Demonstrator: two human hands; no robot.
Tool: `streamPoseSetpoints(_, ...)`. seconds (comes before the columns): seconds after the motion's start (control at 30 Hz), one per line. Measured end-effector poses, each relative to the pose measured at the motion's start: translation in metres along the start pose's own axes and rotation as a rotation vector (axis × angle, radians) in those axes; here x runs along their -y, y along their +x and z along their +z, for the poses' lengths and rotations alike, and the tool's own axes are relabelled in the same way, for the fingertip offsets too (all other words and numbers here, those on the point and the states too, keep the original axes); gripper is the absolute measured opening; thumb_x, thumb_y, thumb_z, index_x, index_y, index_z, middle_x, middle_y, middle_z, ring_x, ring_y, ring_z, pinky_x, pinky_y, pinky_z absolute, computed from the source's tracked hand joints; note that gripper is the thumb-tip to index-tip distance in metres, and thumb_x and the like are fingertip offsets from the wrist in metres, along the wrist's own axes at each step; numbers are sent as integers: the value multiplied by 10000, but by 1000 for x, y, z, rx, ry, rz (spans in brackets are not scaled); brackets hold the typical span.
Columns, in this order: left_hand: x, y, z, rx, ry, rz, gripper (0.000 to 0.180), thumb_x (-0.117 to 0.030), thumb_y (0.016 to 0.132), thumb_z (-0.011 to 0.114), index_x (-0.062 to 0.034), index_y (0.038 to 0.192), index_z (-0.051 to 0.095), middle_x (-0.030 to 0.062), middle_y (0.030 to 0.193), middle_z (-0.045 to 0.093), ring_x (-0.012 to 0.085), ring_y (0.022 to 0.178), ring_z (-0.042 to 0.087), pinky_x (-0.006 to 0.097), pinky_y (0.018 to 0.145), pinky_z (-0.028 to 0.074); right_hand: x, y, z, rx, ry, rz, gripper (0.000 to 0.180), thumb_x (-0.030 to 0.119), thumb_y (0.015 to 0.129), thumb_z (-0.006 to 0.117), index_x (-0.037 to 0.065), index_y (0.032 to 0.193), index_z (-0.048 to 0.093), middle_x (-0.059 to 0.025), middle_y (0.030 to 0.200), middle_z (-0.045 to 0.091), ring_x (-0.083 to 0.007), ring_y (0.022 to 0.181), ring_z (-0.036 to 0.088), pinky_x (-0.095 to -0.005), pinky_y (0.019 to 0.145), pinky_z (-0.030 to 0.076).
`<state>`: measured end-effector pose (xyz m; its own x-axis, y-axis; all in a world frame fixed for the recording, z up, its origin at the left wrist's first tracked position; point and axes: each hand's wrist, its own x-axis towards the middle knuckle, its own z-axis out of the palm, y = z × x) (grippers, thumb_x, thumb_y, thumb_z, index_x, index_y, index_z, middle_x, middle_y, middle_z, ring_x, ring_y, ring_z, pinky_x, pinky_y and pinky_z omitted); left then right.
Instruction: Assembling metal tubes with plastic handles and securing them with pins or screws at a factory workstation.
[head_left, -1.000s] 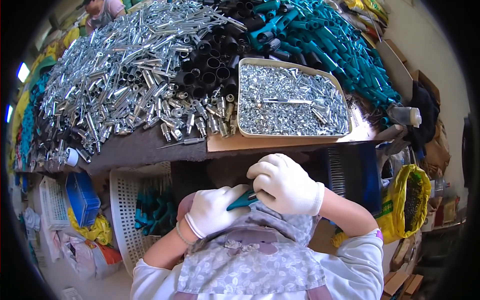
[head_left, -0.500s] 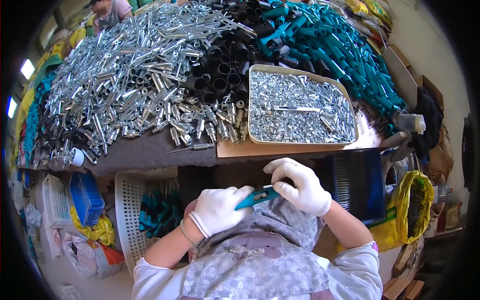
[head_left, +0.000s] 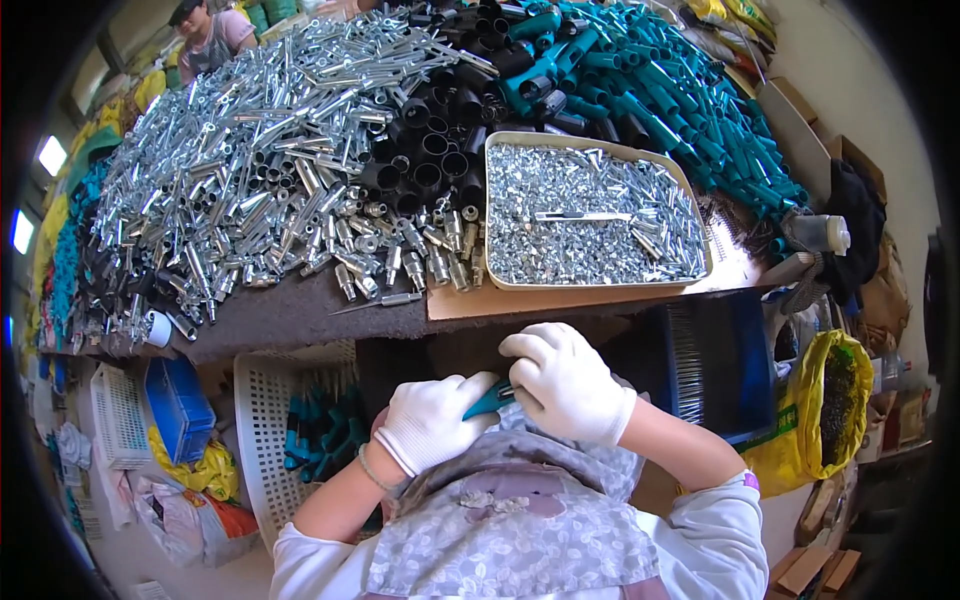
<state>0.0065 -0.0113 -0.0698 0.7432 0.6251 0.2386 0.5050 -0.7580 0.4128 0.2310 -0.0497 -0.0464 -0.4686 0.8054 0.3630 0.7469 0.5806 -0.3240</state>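
A teal tool handle point(head_left: 486, 402) with a slot in its side lies crosswise above my lap. My white-gloved left hand point(head_left: 434, 422) wraps round its left end. Over the right end bends my right hand point(head_left: 572, 386), also gloved, its fingers curled in at the slot and covering most of that end. Any small part between the right fingers is hidden. Beyond my hands, at the table edge, sits a shallow cream tray point(head_left: 590, 286) of tiny metal pieces, with a slim silver tool point(head_left: 583, 216) lying across them.
Heaped on the table are silver metal rods and sleeves point(head_left: 250, 150), black tubes point(head_left: 428, 172) and teal handles point(head_left: 665, 115). A thin pointed tool point(head_left: 385, 302) lies at the edge. Below stand a white basket point(head_left: 262, 450), a blue bin point(head_left: 738, 375) and a yellow sack point(head_left: 808, 415). Another person point(head_left: 212, 40) is at far left.
My right hand has moved slightly left and down over the handle, covering the slot more. The handle now tilts more steeply. My view has shifted a little.
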Motion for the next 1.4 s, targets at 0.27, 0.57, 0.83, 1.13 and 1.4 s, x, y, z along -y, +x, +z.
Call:
streamPoseSetpoints(0.27, -4, 1, -1, 25, -24, -66, 328, -304, 751, 810, -111, 998, 715, 103, 811, 701, 313, 695, 703, 424, 602, 556, 44, 17, -2, 190, -634, -135, 219, 207, 788, 616, 5, 833, 687, -160, 974, 590, -328, 972, 549, -527, 927, 440)
streamPoseSetpoints(0.57, -13, -10, -6, 127, -70, 36, 322, -368, 839, 749, -167, 1076, 668, 66, 747, 649, 286, 652, 686, 414, 555, 546, -15, 18, -10, 703, 397, 330, 281, 291, 803, 758, 42, 911, 683, -127, 788, 704, -317, 743, 694, -405, 680, 546)
streamPoseSetpoints(0.83, 0, -4, -5, -35, -103, 107, 424, -288, 742, 813, -116, 1112, 695, 84, 852, 662, 288, 798, 676, 401, 689, 550, 7, 22, -32, 344, 350, 384, 279, 336, 926, 710, 63, 980, 700, -163, 868, 732, -356, 837, 718, -425, 725, 557)
streamPoseSetpoints(1.13, -6, -4, -11, -179, -274, 103, 501, -225, 717, 862, -67, 1163, 695, 118, 933, 703, 316, 830, 693, 389, 726, 566, -61, 46, -63, -303, -355, 340, 195, 259, 804, 767, 83, 886, 749, -104, 820, 658, -336, 823, 646, -444, 752, 530)
streamPoseSetpoints(1.4, -6, -7, -6, -190, -304, 106, 491, -251, 759, 836, -90, 1197, 682, 102, 947, 699, 303, 843, 690, 382, 725, 559, -89, 51, -50, -119, -165, 544, 154, 206, 842, 701, 53, 843, 718, -161, 846, 702, -369, 838, 679, -469, 787, 536)
